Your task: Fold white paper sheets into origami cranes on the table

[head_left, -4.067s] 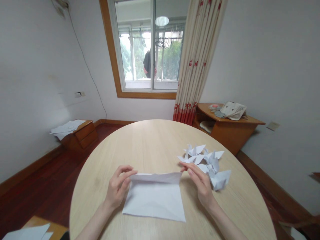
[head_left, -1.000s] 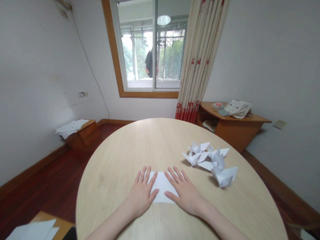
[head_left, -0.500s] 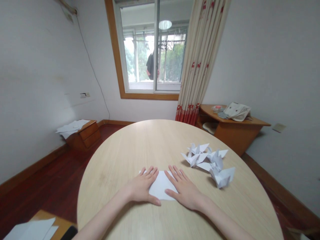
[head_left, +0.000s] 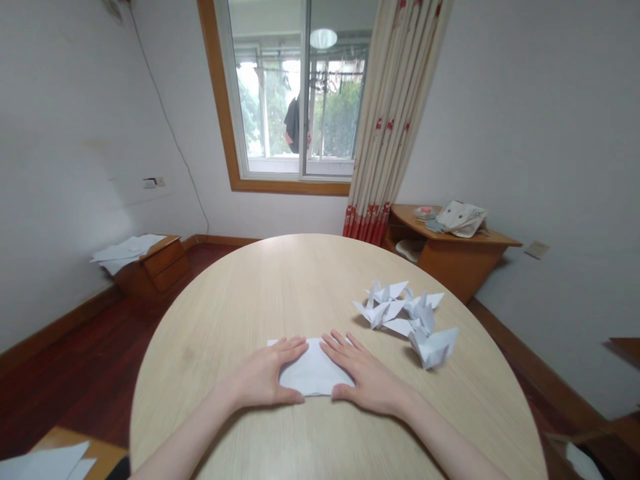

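Note:
A folded white sheet of paper (head_left: pixel 313 370) lies flat on the round light-wood table (head_left: pixel 280 293) near its front edge. My left hand (head_left: pixel 265 377) rests flat on the sheet's left part, fingers stretched out and pointing right. My right hand (head_left: pixel 363 377) lies flat on the right part, fingers spread and pointing up-left. Both palms press on the paper and hold nothing. To the right of my right hand sits a cluster of several white folded paper birds (head_left: pixel 407 320).
A low wooden cabinet (head_left: pixel 150 263) with loose white sheets stands by the left wall. A wooden corner shelf (head_left: pixel 450 257) with a bag stands at the right, beside the curtain (head_left: pixel 395 113). More white paper (head_left: pixel 45 463) lies at the bottom left.
The sheet, held up by its far edge 4 s ago, now lies folded under both flat hands. In the last second my left hand turned and slid so its fingers point right.

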### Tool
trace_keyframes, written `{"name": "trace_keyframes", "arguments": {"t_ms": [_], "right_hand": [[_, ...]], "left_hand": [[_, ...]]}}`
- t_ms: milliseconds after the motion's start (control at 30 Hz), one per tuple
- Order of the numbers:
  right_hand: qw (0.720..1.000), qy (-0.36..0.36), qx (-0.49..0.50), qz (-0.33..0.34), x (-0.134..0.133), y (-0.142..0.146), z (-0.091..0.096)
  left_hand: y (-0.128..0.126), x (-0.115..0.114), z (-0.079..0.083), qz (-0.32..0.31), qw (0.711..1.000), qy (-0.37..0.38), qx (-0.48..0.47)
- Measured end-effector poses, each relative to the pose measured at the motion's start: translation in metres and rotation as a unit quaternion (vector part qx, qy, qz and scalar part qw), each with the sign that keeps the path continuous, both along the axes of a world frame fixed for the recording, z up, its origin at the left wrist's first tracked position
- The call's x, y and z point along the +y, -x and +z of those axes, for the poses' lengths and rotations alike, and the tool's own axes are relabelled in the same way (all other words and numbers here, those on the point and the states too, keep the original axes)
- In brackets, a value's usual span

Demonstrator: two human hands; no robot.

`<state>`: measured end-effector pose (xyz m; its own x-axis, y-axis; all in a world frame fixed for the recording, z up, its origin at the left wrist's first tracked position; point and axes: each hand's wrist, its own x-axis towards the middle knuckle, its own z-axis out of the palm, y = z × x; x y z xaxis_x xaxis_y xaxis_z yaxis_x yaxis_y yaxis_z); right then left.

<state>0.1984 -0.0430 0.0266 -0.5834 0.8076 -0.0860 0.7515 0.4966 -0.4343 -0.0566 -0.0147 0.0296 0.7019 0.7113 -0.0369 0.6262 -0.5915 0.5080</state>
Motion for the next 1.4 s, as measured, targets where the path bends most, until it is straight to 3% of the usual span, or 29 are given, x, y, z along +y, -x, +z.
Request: {"name": "trace_keyframes", "arguments": {"t_ms": [733, 1133, 1400], "right_hand": [[0.999, 0.019, 0.044, -0.002, -0.006, -0.012, 0.01], [0.999, 0.009, 0.039, -0.004, -0.004, -0.015, 0.006], [0.999, 0.009, 0.045, -0.002, -0.006, -0.013, 0.012]], "left_hand": [[0.008, -0.001, 0.007, -0.012, 0.998, -0.021, -0.054], [0.012, 0.003, 0.007, -0.002, 0.997, 0.006, -0.074], [0.011, 0.001, 0.01, 0.02, 0.996, -0.055, -0.066]]}}
